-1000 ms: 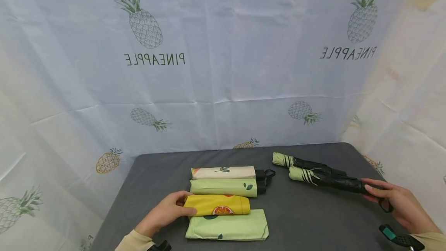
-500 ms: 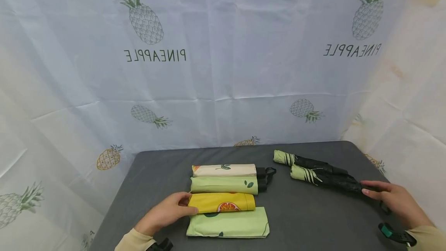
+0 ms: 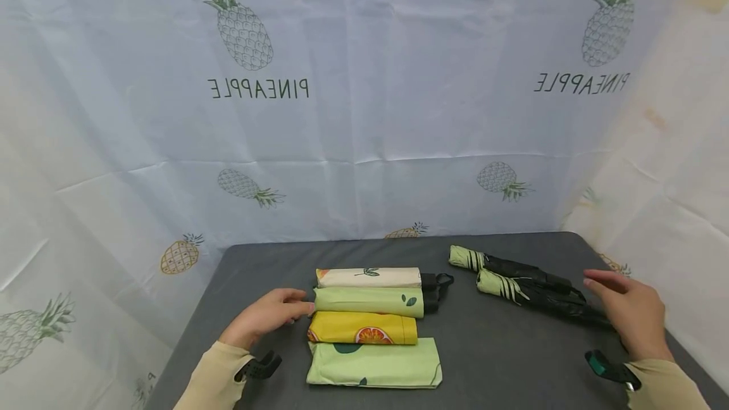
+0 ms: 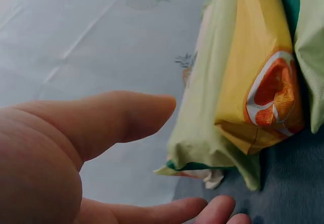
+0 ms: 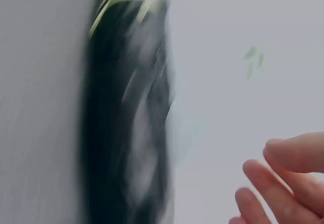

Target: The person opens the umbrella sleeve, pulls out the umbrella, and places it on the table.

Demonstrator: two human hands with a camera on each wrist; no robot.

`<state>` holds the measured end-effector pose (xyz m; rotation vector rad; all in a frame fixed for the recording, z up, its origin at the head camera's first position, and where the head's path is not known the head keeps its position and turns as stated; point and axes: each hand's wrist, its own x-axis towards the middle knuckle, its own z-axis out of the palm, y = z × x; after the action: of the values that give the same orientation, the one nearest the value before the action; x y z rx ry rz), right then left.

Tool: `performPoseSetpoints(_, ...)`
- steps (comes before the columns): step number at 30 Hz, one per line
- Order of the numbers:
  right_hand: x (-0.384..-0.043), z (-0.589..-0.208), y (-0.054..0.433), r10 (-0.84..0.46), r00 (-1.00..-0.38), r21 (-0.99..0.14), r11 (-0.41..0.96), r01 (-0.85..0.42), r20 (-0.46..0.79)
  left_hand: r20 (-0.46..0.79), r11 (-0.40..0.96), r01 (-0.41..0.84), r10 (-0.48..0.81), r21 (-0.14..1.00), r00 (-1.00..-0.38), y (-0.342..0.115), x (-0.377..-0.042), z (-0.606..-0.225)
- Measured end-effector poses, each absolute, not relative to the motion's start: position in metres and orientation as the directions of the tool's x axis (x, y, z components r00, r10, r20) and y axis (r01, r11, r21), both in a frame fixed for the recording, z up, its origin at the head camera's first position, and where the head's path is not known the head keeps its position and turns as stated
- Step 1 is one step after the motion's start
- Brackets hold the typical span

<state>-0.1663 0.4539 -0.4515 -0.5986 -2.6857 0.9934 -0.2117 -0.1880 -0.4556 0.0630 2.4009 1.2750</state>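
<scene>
My left hand (image 3: pixel 270 316) is off the left end of a yellow sleeve (image 3: pixel 336 328) printed with orange slices, beside the end of a light green folded umbrella (image 3: pixel 367 302). In the left wrist view, its thumb (image 4: pixel 136 113) and fingers stand apart with nothing between them. A cream folded umbrella (image 3: pixel 370 278) lies behind the green one, and a flat light green sleeve (image 3: pixel 393 364) in front of the yellow. At the right, my right hand (image 3: pixel 636 312) hovers over the end of a black furled umbrella (image 3: pixel 560 304) with a pale green tip, fingers loosely bent, holding nothing; its end is hidden.
Behind the front black umbrella lies a second one (image 3: pixel 518 268) like it. All rest on a dark grey table (image 3: pixel 490 366). White pineapple-print cloth (image 3: pixel 364 112) hangs at the back and both sides.
The yellow sleeve slid slightly right and closer to the green umbrella, then my left hand let go and drew back. My right hand released the front black umbrella and lifted above it.
</scene>
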Motion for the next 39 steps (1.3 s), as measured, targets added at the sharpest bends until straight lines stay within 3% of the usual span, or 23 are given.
performPoseSetpoints(3, -0.179, -0.444, 0.411, 0.363, -0.917, -0.691, 0.706, 0.155, 0.165, -0.351, 0.566, -0.165, 0.236, 0.808, -0.906, -0.183, -0.222, -0.46)
performPoseSetpoints(8, -0.202, -0.445, 0.331, 0.152, -0.978, -0.754, 0.656, -0.008, 0.143, -0.358, 0.565, -0.167, 0.245, 0.808, -0.901, -0.172, -0.234, -0.462)
performPoseSetpoints(15, -0.219, -0.466, 0.255, -0.084, -0.994, -0.758, 0.643, -0.107, 0.069, -0.38, 0.585, -0.193, 0.215, 0.788, -0.9, -0.17, -0.238, -0.463)
performPoseSetpoints(22, -0.216, -0.475, 0.234, -0.131, -0.989, -0.716, 0.696, -0.041, -0.071, -0.359, 0.582, -0.155, 0.254, 0.799, -0.898, -0.171, -0.239, -0.47)
performPoseSetpoints(39, -0.216, -0.477, 0.234, -0.216, -0.965, -0.716, 0.696, -0.046, -0.147, -0.372, 0.609, -0.131, 0.288, 0.782, -0.882, -0.168, -0.235, -0.468)
